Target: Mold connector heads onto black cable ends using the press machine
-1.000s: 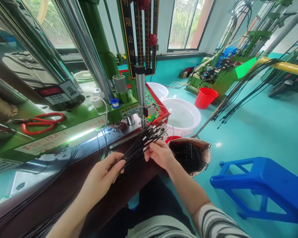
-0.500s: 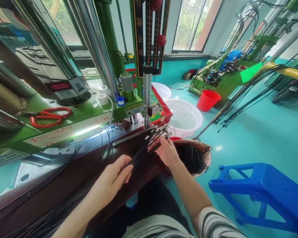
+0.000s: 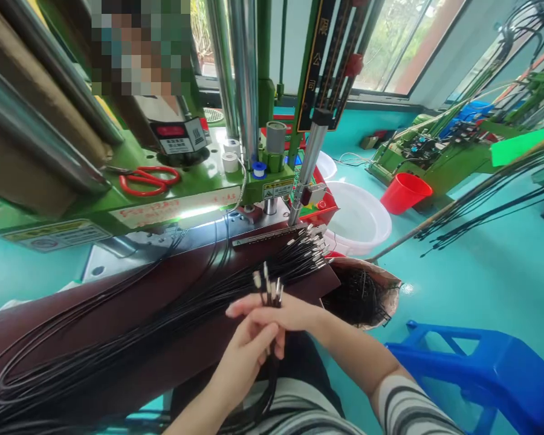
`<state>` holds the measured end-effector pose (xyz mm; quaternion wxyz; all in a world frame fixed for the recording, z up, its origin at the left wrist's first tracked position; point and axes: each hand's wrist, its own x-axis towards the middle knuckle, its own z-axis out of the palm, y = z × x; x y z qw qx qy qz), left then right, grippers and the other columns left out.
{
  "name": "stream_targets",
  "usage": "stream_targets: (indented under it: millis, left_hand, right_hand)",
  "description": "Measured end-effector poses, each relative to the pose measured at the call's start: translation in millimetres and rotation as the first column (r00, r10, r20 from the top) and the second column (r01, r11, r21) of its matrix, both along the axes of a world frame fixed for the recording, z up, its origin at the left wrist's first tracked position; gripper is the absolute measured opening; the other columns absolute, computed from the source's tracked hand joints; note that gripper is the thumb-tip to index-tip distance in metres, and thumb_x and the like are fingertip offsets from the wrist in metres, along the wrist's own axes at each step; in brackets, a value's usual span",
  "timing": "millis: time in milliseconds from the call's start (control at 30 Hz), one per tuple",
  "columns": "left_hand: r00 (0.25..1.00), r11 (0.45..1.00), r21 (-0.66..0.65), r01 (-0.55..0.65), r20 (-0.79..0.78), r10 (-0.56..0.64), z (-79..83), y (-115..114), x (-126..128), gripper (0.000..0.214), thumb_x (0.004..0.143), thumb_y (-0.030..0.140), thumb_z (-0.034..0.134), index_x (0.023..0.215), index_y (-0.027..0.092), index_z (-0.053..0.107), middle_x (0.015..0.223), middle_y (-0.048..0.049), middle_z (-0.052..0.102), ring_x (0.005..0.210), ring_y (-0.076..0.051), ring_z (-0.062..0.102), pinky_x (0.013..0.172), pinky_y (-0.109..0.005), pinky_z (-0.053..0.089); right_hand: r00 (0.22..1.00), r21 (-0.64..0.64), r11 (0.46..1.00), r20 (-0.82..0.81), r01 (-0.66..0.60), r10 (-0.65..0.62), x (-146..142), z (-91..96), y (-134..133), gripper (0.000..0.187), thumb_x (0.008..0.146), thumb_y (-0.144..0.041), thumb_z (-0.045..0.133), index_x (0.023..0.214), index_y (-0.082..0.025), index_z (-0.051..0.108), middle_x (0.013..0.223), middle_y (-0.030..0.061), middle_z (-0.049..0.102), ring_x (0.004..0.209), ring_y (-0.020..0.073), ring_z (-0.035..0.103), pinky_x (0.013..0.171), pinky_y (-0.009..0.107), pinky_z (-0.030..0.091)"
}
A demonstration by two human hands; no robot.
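Note:
A small bunch of black cables (image 3: pixel 272 297) with silver metal connectors stands upright in front of my body, its lengths hanging down toward my lap. My left hand (image 3: pixel 250 344) is wrapped round the bunch from below. Just above it, my right hand (image 3: pixel 294 311) closes on the same cables near their connector ends, and the two hands touch. Beyond them, a larger bundle of black cables (image 3: pixel 208 284) lies along the dark red-brown work surface (image 3: pixel 131 314), with its silver ends fanned out at the right edge.
A green press machine (image 3: pixel 163 199) stands behind the work surface, with red-handled scissors (image 3: pixel 149 180) on its ledge. To the right are a bag of black scraps (image 3: pixel 358 296), a white tub (image 3: pixel 358 211), a red bucket (image 3: pixel 405 192) and a blue stool (image 3: pixel 476 356).
Both hands have drawn back from the work surface toward my body with a small bunch of cables, now upright. The larger bundle lies exposed on the surface. My view has shifted left.

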<state>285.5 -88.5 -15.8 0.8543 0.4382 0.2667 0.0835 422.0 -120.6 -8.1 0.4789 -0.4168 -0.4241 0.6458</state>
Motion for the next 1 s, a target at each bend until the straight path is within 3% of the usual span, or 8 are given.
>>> stream_targets:
  millis: [167,267,367,467,700,800,933,1000]
  left_hand:
    - [0.997,0.997,0.036,-0.067,0.046,0.065,-7.9,5.9,17.7,0.026,0.08,0.041,0.052,0.078,0.016,0.05,0.043,0.0079,0.041,0.034,-0.004,0.031,0.038,-0.019,0.023]
    - [0.999,0.994,0.113,0.005,0.047,-0.011,-7.3,9.6,23.6,0.028,0.08,0.041,0.05,0.077,0.014,0.053,0.047,0.0048,0.047,0.035,-0.005,0.038,0.039,-0.02,0.026]
    - [0.997,0.996,0.093,0.001,0.074,-0.008,-1.9,8.8,29.1,0.027,0.079,0.041,0.052,0.076,0.014,0.053,0.051,0.0035,0.05,0.037,-0.006,0.042,0.042,-0.021,0.029]
    - [0.993,0.997,0.029,-0.067,0.098,0.064,2.4,6.8,33.4,0.026,0.077,0.039,0.055,0.076,0.013,0.054,0.051,0.0043,0.048,0.038,-0.005,0.041,0.042,-0.021,0.03]
    - [0.989,0.992,-0.011,-0.124,0.083,0.124,8.7,21.1,32.4,0.025,0.073,0.038,0.061,0.076,0.014,0.052,0.052,0.0039,0.051,0.04,-0.007,0.044,0.038,-0.021,0.036]
    - [0.998,1.0,0.028,-0.007,0.063,0.006,10.3,24.8,33.4,0.026,0.072,0.038,0.061,0.074,0.013,0.054,0.055,0.0001,0.056,0.047,-0.012,0.052,0.044,-0.026,0.045]
    - [0.987,0.989,0.015,-0.147,0.073,0.146,8.5,23.9,37.4,0.027,0.071,0.037,0.062,0.066,0.013,0.053,0.055,0.0002,0.055,0.046,-0.01,0.051,0.046,-0.025,0.045]
    - [0.982,0.986,-0.02,-0.166,0.089,0.167,8.4,24.8,38.3,0.026,0.071,0.036,0.063,0.066,0.013,0.052,0.052,0.0027,0.051,0.041,-0.007,0.046,0.041,-0.022,0.038]
  right_hand:
    - [0.942,0.135,0.934,-0.102,0.33,-0.318,23.2,20.7,28.4,0.048,0.08,-0.043,0.056,0.123,-0.022,0.049,0.122,0.0083,0.055,0.111,0.0212,0.052,0.098,0.039,0.035]
    - [0.943,0.208,0.968,0.271,0.138,-0.193,34.8,50.3,36.8,0.041,0.085,-0.04,0.048,0.121,-0.019,0.053,0.115,0.0081,0.06,0.113,0.0202,0.051,0.098,0.039,0.034]
    - [0.823,0.18,0.981,0.566,-0.072,-0.043,34.7,68.9,37.9,0.038,0.088,-0.036,0.043,0.119,-0.018,0.054,0.116,0.0077,0.06,0.112,0.0185,0.052,0.096,0.035,0.037]
    - [0.769,0.192,0.975,0.638,-0.111,-0.038,30.9,69.8,36.8,0.035,0.088,-0.035,0.043,0.115,-0.018,0.058,0.115,0.0066,0.061,0.108,0.0173,0.054,0.093,0.032,0.04]
    - [0.866,0.218,0.949,0.401,0.227,-0.3,26.4,45.1,33.0,0.04,0.088,-0.041,0.04,0.102,-0.012,0.064,0.094,0.0082,0.067,0.092,0.0186,0.062,0.087,0.034,0.045]
    - [0.893,0.147,0.972,0.39,0.182,-0.226,20.9,45.2,30.2,0.04,0.086,-0.042,0.043,0.111,-0.016,0.06,0.097,0.0067,0.066,0.089,0.0177,0.063,0.079,0.03,0.05]
    - [0.822,-0.054,0.998,0.568,-0.026,0.052,20.4,56.5,32.6,0.049,0.085,-0.043,0.045,0.127,-0.019,0.047,0.093,0.0052,0.067,0.058,0.0143,0.064,0.053,0.025,0.052]
    - [0.741,-0.014,0.991,0.662,-0.133,0.109,28.6,58.7,39.7,0.047,0.088,-0.041,0.04,0.129,-0.019,0.045,0.102,0.006,0.065,0.067,0.0151,0.065,0.058,0.025,0.052]
